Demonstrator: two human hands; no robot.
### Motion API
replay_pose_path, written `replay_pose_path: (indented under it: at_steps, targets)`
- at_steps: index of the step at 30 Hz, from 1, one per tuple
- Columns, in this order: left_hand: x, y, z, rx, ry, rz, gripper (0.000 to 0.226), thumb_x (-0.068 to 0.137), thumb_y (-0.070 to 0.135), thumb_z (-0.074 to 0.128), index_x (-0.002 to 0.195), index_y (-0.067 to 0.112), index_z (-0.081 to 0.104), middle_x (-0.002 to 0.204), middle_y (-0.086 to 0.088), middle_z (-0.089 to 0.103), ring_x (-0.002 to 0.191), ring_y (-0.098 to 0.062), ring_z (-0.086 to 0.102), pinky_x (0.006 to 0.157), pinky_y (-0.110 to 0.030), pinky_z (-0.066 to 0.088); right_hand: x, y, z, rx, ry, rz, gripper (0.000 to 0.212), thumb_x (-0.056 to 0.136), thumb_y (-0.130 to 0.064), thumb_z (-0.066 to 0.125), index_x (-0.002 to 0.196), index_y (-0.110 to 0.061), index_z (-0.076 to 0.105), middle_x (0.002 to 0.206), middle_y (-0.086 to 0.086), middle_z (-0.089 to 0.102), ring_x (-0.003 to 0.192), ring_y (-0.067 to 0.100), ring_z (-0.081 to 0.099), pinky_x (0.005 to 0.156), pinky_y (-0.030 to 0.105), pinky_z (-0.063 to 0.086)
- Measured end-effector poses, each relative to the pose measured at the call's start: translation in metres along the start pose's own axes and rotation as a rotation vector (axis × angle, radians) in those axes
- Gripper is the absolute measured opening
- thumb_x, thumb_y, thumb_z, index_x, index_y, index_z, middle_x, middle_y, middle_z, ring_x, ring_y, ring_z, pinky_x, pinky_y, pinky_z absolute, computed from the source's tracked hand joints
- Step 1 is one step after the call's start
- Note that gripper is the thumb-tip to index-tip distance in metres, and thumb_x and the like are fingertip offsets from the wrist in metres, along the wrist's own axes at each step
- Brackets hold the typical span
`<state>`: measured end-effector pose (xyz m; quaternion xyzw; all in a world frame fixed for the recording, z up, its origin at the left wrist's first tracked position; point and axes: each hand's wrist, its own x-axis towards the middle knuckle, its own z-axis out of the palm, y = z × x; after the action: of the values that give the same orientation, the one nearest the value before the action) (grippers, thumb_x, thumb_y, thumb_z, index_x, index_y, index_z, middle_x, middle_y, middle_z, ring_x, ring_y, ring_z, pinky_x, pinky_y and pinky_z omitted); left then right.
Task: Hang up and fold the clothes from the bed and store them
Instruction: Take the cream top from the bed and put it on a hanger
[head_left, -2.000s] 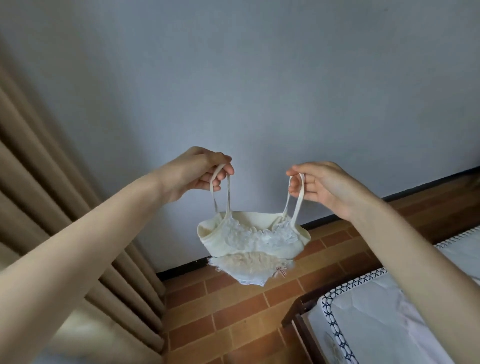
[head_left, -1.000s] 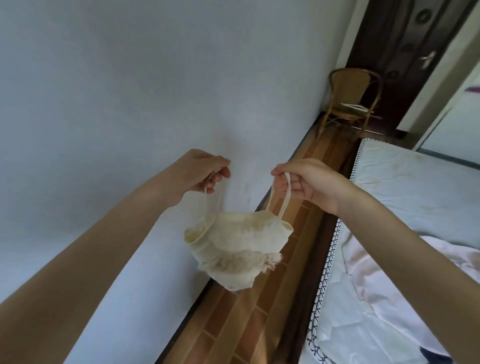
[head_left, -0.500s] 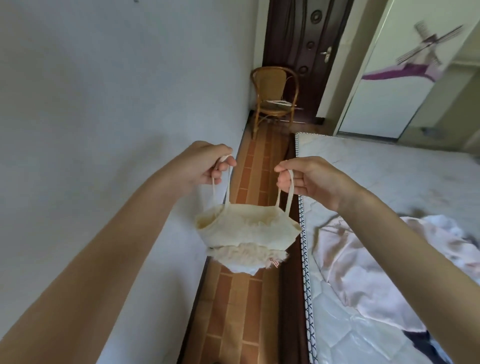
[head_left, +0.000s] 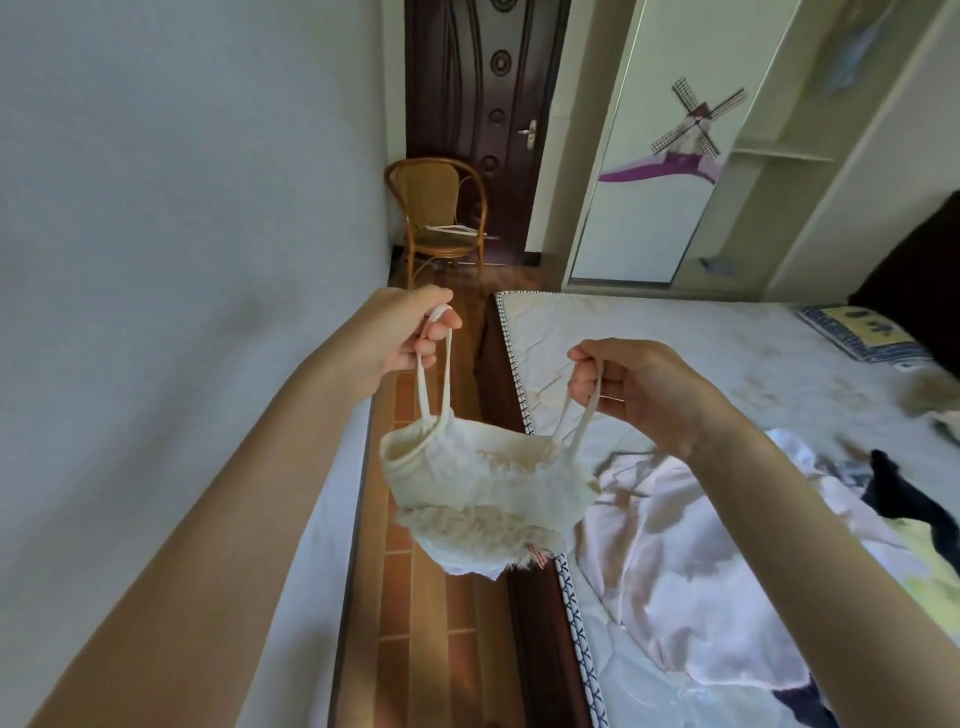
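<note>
Now turned from bare wall twd bed + wardrobe side of room; grip unchanged across the turn. Cream lace-trimmed strappy top (head_left: 483, 493) hangs in air over floor strip beside white quilted mattress (head_left: 675, 332). Left hand (head_left: 415, 332) pinches 1 strap, right hand (head_left: 639, 384) fingers curled round other strap; both closed tight on fabric. Prob. carrying to storage, fold/hang not yet done. Count: 1 top held, 2 straps, pale pink-white garment (head_left: 685, 571) + approx 2 more on bed, 1 rattan chair (head_left: 441, 213), 1 dark wood door (head_left: 483, 104).
</note>
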<state>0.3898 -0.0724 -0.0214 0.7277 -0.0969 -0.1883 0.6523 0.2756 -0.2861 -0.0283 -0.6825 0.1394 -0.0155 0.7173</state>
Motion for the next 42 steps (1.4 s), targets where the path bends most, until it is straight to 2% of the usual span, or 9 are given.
replay_pose_path:
  at_steps: [6, 12, 17, 20, 27, 32, 38, 42]
  targets:
    - [0.081, 0.007, 0.011, 0.009, 0.008, 0.046, 0.033, 0.098, 0.029, 0.051, 0.075, 0.008, 0.063, 0.047, 0.007, 0.044, 0.038, -0.005, 0.038, 0.060, -0.026, 0.042, 0.074, -0.009, -0.036, -0.005, 0.039, 0.007, 0.019, 0.099, -0.016, 0.052, 0.092, -0.005, 0.065, 0.070, 0.003, 0.064, 0.069, 0.016, 0.064, 0.077, 0.029, 0.054]
    - [0.175, 0.022, 0.025, 0.017, 0.066, 0.044, 0.032, 0.098, 0.025, 0.052, 0.072, 0.009, 0.062, 0.045, 0.006, 0.044, 0.037, -0.005, 0.037, 0.059, -0.026, 0.040, 0.160, -0.029, -0.070, 0.114, -0.004, 0.023, 0.017, 0.098, -0.017, 0.052, 0.090, -0.008, 0.064, 0.069, 0.002, 0.061, 0.069, 0.017, 0.063, 0.077, 0.028, 0.056]
    - [0.242, 0.037, 0.031, 0.033, 0.128, 0.052, 0.034, 0.099, 0.025, 0.051, 0.070, 0.009, 0.059, 0.044, 0.006, 0.042, 0.036, -0.006, 0.035, 0.059, -0.028, 0.040, 0.226, -0.051, -0.097, 0.085, -0.041, 0.008, 0.017, 0.098, -0.017, 0.053, 0.090, -0.008, 0.065, 0.070, 0.002, 0.061, 0.068, 0.014, 0.063, 0.072, 0.025, 0.057]
    - [0.278, 0.041, 0.030, 0.024, 0.147, 0.051, 0.036, 0.098, 0.024, 0.050, 0.067, 0.008, 0.059, 0.044, 0.005, 0.041, 0.037, -0.006, 0.034, 0.058, -0.028, 0.038, 0.266, -0.061, -0.107, 0.089, -0.052, 0.013, 0.017, 0.097, -0.016, 0.053, 0.089, -0.009, 0.065, 0.070, 0.002, 0.061, 0.067, 0.014, 0.063, 0.075, 0.025, 0.058]
    - [0.366, 0.040, 0.016, 0.026, 0.123, 0.077, 0.041, 0.099, 0.025, 0.049, 0.064, 0.008, 0.060, 0.045, 0.003, 0.040, 0.039, -0.008, 0.033, 0.059, -0.030, 0.037, 0.362, -0.068, -0.124, 0.124, -0.012, 0.039, 0.016, 0.097, -0.017, 0.054, 0.090, -0.008, 0.066, 0.069, 0.001, 0.063, 0.067, 0.013, 0.066, 0.080, 0.028, 0.056]
    - [0.447, 0.041, -0.002, 0.023, 0.087, 0.082, 0.049, 0.099, 0.028, 0.050, 0.053, 0.013, 0.061, 0.044, 0.003, 0.041, 0.039, -0.007, 0.035, 0.061, -0.031, 0.040, 0.443, -0.074, -0.118, 0.097, 0.001, 0.053, 0.018, 0.098, -0.018, 0.054, 0.090, -0.010, 0.067, 0.070, 0.000, 0.066, 0.069, 0.013, 0.068, 0.074, 0.026, 0.057]
    - [0.536, 0.064, -0.031, 0.071, 0.017, 0.089, 0.046, 0.099, 0.030, 0.051, 0.059, 0.010, 0.058, 0.044, 0.003, 0.044, 0.041, -0.007, 0.038, 0.062, -0.031, 0.040, 0.539, -0.102, -0.099, 0.091, 0.005, 0.021, 0.015, 0.097, -0.017, 0.056, 0.091, -0.010, 0.069, 0.072, 0.001, 0.067, 0.071, 0.014, 0.068, 0.073, 0.027, 0.056]
    - [0.592, 0.079, -0.044, 0.073, -0.020, 0.103, 0.049, 0.098, 0.030, 0.051, 0.053, 0.014, 0.061, 0.044, 0.002, 0.043, 0.043, -0.008, 0.038, 0.061, -0.030, 0.040, 0.588, -0.112, -0.094, 0.095, 0.009, 0.009, 0.016, 0.098, -0.017, 0.055, 0.092, -0.010, 0.067, 0.072, 0.001, 0.065, 0.070, 0.014, 0.067, 0.072, 0.026, 0.056]
